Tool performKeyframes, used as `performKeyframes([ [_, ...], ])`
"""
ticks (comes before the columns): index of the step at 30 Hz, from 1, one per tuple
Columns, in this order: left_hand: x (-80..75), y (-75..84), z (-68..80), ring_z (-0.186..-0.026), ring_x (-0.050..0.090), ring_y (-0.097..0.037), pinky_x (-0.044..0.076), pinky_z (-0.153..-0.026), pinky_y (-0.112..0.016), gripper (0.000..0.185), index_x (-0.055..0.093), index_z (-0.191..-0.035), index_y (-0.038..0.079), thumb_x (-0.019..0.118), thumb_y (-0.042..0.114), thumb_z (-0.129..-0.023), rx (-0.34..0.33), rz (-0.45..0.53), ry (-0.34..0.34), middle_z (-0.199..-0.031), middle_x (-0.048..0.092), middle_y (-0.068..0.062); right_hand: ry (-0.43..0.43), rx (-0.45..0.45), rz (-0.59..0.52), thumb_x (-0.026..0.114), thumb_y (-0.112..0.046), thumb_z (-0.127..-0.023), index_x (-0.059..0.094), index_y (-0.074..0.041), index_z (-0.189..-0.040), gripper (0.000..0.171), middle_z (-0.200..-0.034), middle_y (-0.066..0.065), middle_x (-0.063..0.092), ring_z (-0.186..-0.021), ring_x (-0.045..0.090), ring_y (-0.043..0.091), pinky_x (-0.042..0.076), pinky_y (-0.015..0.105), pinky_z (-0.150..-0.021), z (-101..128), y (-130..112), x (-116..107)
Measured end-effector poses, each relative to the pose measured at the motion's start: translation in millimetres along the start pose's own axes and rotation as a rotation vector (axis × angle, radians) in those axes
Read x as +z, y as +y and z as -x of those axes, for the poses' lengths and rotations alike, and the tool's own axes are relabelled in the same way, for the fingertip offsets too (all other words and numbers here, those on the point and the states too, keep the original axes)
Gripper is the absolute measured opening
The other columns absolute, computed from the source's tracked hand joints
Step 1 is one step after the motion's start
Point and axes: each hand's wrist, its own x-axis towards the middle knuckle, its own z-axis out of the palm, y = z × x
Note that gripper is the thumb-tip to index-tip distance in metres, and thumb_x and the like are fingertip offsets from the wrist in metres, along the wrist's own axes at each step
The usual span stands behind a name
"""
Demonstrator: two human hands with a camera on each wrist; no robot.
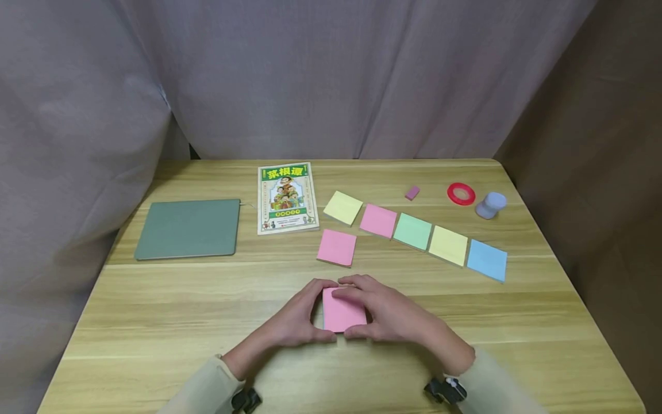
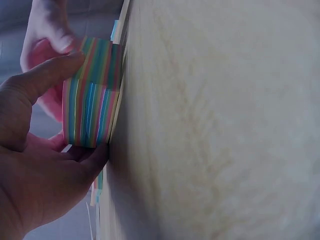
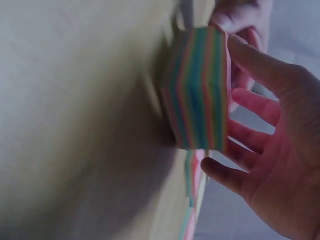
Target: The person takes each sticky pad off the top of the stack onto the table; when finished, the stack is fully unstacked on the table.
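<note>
Pink-topped sticky-note block (image 1: pixel 341 310), striped at edges, flat on bench (image 1: pixel 155 322) nearer than book (image 1: pixel 287 197). Gripped by left hand (image 1: pixel 297 316) and right hand (image 1: pixel 385 313), fingers curled round opposite sides. Judged light, firm as stack, sheets peelable; best held by sides. Squarish, no evident long axis.

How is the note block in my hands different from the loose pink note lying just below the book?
The note block is thick, with many striped colours down its sides in the wrist views; the loose pink note looks thin. The block is gripped by the left hand and right hand; the loose note lies untouched. The block sits nearer the table's front edge. Both are square with a pink top.
</note>
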Motion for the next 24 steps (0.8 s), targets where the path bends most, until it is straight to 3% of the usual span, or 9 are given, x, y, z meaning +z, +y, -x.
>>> performKeyframes([
  [6,0.4,1.8,0.0,-0.124,0.045,-0.011,0.035,-0.108,-0.038,0.088,0.044,-0.137,0.016,0.092,0.016,-0.063,0.001,-0.011,0.002,-0.132,0.049,0.007,0.053,-0.048,0.07,0.084,-0.036,-0.075,0.055,-0.019,-0.138,0.071,-0.141,-0.004,0.046,-0.128,0.043,0.013,0.041,0.036,-0.103,3,0,14],
  [12,2.2,4.3,-0.3,-0.125,0.044,-0.012,0.035,-0.108,-0.037,0.092,0.042,-0.138,0.014,0.092,0.011,-0.061,-0.002,-0.049,0.0,-0.132,0.048,0.004,0.066,-0.043,0.091,0.084,-0.035,-0.074,0.057,-0.02,-0.135,0.068,-0.137,-0.004,0.049,-0.125,0.046,0.013,0.044,0.038,-0.099,3,0,12],
  [19,2.0,5.8,-0.1,-0.124,0.045,-0.014,0.036,-0.108,-0.038,0.093,0.041,-0.139,0.012,0.091,0.009,-0.061,-0.013,-0.08,0.0,-0.132,0.048,0.002,0.041,0.034,0.042,0.086,-0.034,-0.072,0.062,-0.023,-0.129,0.063,-0.135,-0.007,0.05,-0.121,0.049,0.012,0.044,0.039,-0.099,9,3,-9],
  [24,2.4,6.0,-0.8,-0.119,0.048,-0.014,0.039,-0.106,-0.038,0.093,0.043,-0.139,0.011,0.091,0.009,-0.06,-0.013,-0.075,0.007,-0.13,0.05,0.001,0.066,0.147,-0.025,0.087,-0.034,-0.071,0.063,-0.024,-0.128,0.063,-0.135,-0.005,0.051,-0.124,0.048,0.02,0.041,0.046,-0.102,9,21,-28],
])
